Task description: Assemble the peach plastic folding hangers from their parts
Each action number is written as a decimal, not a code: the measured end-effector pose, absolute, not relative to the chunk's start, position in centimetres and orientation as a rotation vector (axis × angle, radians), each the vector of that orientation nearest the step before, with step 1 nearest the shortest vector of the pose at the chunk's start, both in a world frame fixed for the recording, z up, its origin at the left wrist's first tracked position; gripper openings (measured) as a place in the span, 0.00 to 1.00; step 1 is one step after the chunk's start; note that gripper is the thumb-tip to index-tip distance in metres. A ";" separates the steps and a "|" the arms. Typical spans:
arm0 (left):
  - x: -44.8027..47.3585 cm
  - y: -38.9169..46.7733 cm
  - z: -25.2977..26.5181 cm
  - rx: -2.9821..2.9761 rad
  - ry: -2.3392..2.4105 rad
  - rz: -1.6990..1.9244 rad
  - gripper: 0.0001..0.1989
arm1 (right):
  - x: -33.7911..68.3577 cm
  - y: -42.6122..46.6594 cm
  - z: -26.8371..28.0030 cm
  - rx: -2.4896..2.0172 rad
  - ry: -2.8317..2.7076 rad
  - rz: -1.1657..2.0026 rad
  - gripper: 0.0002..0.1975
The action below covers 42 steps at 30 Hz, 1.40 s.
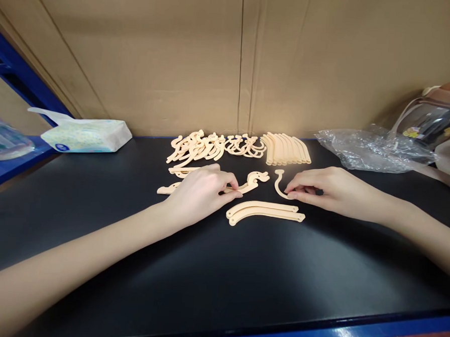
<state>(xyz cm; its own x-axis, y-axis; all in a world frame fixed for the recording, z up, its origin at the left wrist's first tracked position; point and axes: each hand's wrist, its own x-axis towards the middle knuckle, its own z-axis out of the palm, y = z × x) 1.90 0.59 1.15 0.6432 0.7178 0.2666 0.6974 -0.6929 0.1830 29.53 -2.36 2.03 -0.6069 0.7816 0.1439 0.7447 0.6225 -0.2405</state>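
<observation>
Thumb and fingertips of my left hand (203, 187) pinch a long beige curved piece (251, 185) with a wavy, notched far end. Part of that piece is covered by the hand, as are other beige pieces (167, 189) lying under and to its left. To the right, my right hand (324, 189) closes its fingertips on the lower end of a thin beige hook (279, 184) with a flat, wider top. Between the hands and nearer to me, two bowed beige arms (266, 212) with holes at their ends lie side by side on the black tabletop (242, 270).
Along the back lie piles of wavy beige pieces (198, 147), small hooks (245, 145) and a row of bowed arms (286, 149). A tissue pack (89, 135) is at the left. Clear plastic wrap (377, 149) and a transparent jug (433, 121) stand right, before a cardboard wall (159, 59).
</observation>
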 end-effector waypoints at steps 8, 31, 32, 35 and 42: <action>1.9 0.7 0.9 2.804 1.256 0.514 0.10 | 29.5 -2.5 2.1 -1.278 -2.614 0.234 0.15; 1.1 0.3 0.4 2.941 1.256 0.715 0.11 | 30.1 -1.5 1.1 -1.211 -2.534 0.166 0.14; 0.8 0.1 0.4 2.970 1.223 0.757 0.10 | 30.2 -1.4 1.0 -1.194 -2.524 0.132 0.13; 0.0 -0.5 0.2 3.028 1.075 0.850 0.08 | 30.6 -0.9 0.4 -1.168 -2.493 0.044 0.12; 0.0 -1.3 0.5 3.127 0.622 0.771 0.08 | 30.9 0.3 -0.4 -1.129 -2.532 -0.055 0.15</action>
<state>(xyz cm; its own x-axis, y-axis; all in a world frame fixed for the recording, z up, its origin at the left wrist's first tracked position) 0.02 -1.27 0.54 0.8185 0.3274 0.4722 0.3923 -0.9188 -0.0429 30.89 0.28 -0.42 -0.6123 0.7114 0.3449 0.7256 0.6789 -0.1121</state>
